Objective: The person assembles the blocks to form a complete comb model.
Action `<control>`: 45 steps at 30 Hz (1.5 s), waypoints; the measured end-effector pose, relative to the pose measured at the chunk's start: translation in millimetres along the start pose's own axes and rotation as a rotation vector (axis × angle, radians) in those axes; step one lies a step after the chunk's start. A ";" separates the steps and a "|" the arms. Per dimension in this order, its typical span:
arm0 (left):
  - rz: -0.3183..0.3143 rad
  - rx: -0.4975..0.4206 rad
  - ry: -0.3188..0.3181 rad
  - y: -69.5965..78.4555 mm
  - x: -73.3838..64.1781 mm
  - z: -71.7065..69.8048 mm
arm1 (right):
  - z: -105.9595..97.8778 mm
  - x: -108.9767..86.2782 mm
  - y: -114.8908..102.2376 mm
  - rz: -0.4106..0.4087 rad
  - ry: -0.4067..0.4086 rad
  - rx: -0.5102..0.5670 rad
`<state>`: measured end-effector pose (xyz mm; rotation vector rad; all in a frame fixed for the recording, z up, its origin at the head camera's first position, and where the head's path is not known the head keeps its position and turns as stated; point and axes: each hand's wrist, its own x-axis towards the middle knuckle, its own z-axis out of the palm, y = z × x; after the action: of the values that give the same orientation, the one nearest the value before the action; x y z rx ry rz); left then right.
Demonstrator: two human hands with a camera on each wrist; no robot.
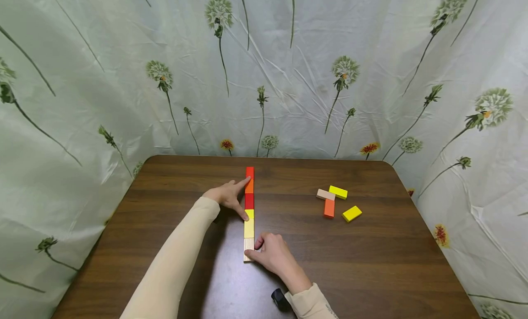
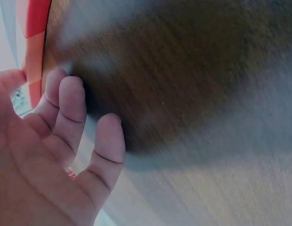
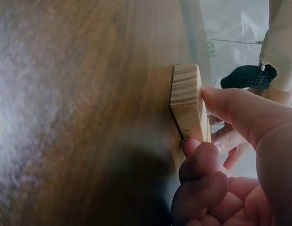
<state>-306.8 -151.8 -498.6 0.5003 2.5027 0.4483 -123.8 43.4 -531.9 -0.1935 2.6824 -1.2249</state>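
A straight row of blocks runs from far to near on the table: a red block [image 1: 250, 171], an orange block [image 1: 249, 187], a darker red block [image 1: 249, 201], a yellow block [image 1: 251, 213], a pale yellow block [image 1: 249, 228] and a plain wooden block [image 1: 249, 244] at the near end. My left hand [image 1: 226, 194] reaches in from the left with thumb and index finger spread, the index tip at the orange block and the thumb tip at the yellow one. Its other fingers [image 2: 109, 139] are loosely bent over the tabletop. My right hand [image 1: 277, 255] pinches the plain wooden block, thumb on top, fingertips at its right side.
Off to the right lie a pinkish block [image 1: 326, 194], an orange-red block [image 1: 329, 208] and a yellow block [image 1: 338, 192] close together, with another yellow block [image 1: 352, 214] apart. A flowered curtain [image 1: 288, 103] hangs behind the brown table [image 1: 392, 250].
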 end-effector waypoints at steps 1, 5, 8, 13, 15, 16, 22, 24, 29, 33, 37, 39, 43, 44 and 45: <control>0.000 -0.002 -0.003 -0.1 -0.5 0.0 | -0.1 0.3 0.4 -0.001 -0.001 0.003; 0.000 -0.014 -0.010 -0.2 -1.8 0.1 | -1.9 1.3 1.7 0.005 -0.020 0.017; 0.005 -0.020 -0.007 -0.1 -2.1 -0.2 | -6.0 2.5 2.8 -0.004 -0.022 0.026; 0.007 -0.020 -0.010 0.6 -1.9 -0.5 | -21.8 6.9 8.6 -0.002 0.016 -0.011; -0.001 -0.018 -0.018 1.3 -1.2 -0.4 | -31.6 9.9 13.5 0.015 0.040 -0.042; -0.006 -0.016 -0.020 1.7 -1.1 -0.2 | -37.3 11.3 16.1 0.025 0.052 -0.055; 0.005 -0.056 -0.007 1.3 -0.8 -0.1 | -77.6 18.0 36.7 0.089 0.126 -0.113; 0.008 -0.077 -0.009 0.1 -0.7 -0.7 | -91.8 18.8 44.9 0.109 0.142 -0.132; 0.032 -0.125 -0.022 -4.1 0.8 -3.1 | -126.5 18.8 66.7 0.148 0.196 -0.208; 0.084 -0.157 -0.012 -10.9 4.2 -2.9 | -150.5 18.4 82.6 0.164 0.244 -0.312; 0.121 -0.177 0.027 -17.2 7.7 0.5 | -168.1 18.5 96.9 0.219 0.263 -0.383; 0.122 -0.183 0.064 -19.8 9.3 2.2 | -174.1 19.0 102.7 0.250 0.264 -0.393; 0.119 -0.192 0.139 -24.3 12.2 3.5 | -181.6 20.4 108.7 0.278 0.251 -0.387; 0.124 -0.190 0.159 -25.0 12.6 3.3 | -182.7 20.8 109.2 0.280 0.248 -0.385; 0.133 -0.184 0.180 -25.6 13.0 3.1 | -183.5 21.2 109.7 0.281 0.246 -0.384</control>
<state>-321.7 -167.9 -517.3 0.5770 2.5743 0.7986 -189.7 245.4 -499.7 0.2934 3.0007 -0.6856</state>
